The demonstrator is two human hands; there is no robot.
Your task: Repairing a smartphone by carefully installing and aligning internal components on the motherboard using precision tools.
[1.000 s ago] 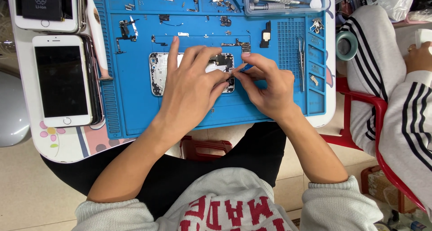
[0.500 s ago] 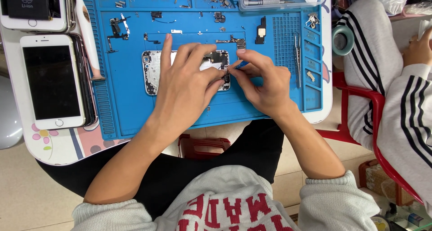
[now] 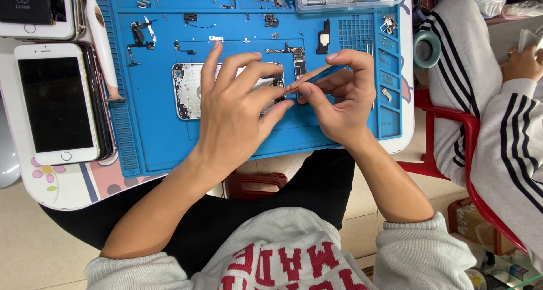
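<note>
Over opened phone [image 3: 189, 89], left hand [image 3: 237, 112] splayed flat.

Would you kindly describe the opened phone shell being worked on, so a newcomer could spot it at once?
Start at the blue mat covering most of the table. Near its middle, under the left hand, lies the phone shell, a silvery open housing. Unlike the white phone left of the mat, it has no screen, and the right hand works a blue tool at its edge.
</note>
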